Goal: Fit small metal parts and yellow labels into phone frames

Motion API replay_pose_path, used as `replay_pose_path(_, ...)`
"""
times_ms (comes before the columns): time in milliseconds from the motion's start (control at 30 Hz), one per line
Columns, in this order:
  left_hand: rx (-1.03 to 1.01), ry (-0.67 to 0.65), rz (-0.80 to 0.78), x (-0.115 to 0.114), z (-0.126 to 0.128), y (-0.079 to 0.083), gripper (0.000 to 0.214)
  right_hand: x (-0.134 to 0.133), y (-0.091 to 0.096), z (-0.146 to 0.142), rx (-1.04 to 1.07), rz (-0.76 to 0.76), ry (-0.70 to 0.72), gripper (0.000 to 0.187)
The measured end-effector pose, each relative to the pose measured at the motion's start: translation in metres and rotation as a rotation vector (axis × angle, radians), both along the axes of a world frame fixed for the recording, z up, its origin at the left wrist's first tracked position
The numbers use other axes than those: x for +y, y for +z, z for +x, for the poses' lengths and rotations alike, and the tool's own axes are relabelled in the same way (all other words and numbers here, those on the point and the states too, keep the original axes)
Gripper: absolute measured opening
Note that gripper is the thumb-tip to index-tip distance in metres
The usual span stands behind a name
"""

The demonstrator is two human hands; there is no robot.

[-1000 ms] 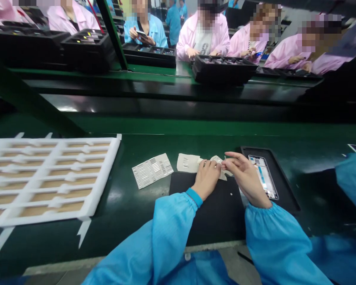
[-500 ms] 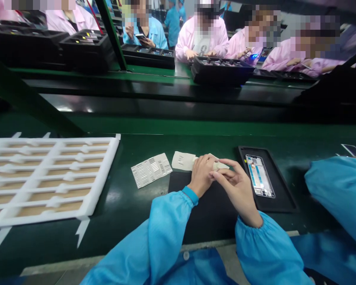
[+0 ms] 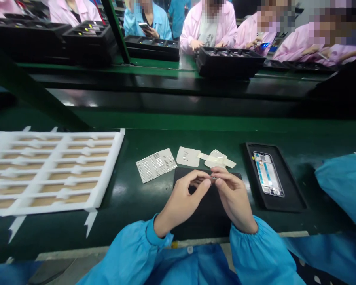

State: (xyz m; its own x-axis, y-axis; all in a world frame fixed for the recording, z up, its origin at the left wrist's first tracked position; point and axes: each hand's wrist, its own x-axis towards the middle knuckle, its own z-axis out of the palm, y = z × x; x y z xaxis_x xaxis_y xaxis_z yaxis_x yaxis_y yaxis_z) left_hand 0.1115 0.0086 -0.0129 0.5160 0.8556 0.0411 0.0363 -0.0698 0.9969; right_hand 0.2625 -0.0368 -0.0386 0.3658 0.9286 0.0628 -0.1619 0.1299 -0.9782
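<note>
Over the black mat (image 3: 200,221), my left hand (image 3: 186,194) and my right hand (image 3: 233,194) meet fingertip to fingertip. Both are closed in a pinch around a tiny piece between them, too small to name. Just beyond the fingers lie pale backing-paper pieces (image 3: 216,158), and left of those a small sticker sheet (image 3: 188,156) with a few strips on it. Farther left is a larger sheet of silvery adhesive strips (image 3: 156,164). To the right, a phone frame (image 3: 268,174) with blue strips rests in a black tray (image 3: 287,204).
A white foam tray (image 3: 105,170) with brown-bottomed slots fills the left of the green bench (image 3: 127,202). A co-worker's blue sleeve (image 3: 344,178) reaches in at the right. Across the line, people sit behind black bins (image 3: 230,63).
My left hand has pulled back from the paper pieces and now pinches beside my right hand over the mat. The paper pieces have come into fuller view.
</note>
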Motion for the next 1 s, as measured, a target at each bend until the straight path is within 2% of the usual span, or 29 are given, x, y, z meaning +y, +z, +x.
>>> replay_pose_path(167, 0.033, 0.007, 0.025, 0.002, -0.007, 0.003, 0.019, 0.005, 0.004, -0.013, 0.165, -0.065, 0.095, 0.013)
replay_pose_path(300, 0.022, 0.009, 0.028, 0.006, -0.010, 0.001, 0.020, 0.007, 0.007, -0.018, 0.209, -0.086, 0.102, 0.013)
replay_pose_path(467, 0.000, -0.005, -0.001, 0.007, -0.011, -0.003, 0.020, 0.007, 0.001, -0.019, 0.260, -0.101, 0.107, 0.013)
replay_pose_path(633, 0.013, -0.002, -0.005, 0.009, -0.011, -0.006, 0.020, 0.005, 0.002, -0.018, 0.040, -0.031, 0.054, 0.005)
replay_pose_path(733, 0.006, 0.005, -0.034, 0.012, -0.012, -0.010, 0.018, 0.006, 0.007, -0.019, -0.071, 0.000, 0.043, 0.008)
replay_pose_path(1000, -0.017, -0.035, -0.116, 0.017, -0.010, -0.020, 0.020, 0.009, 0.002, -0.021, -0.087, -0.014, 0.036, 0.010)
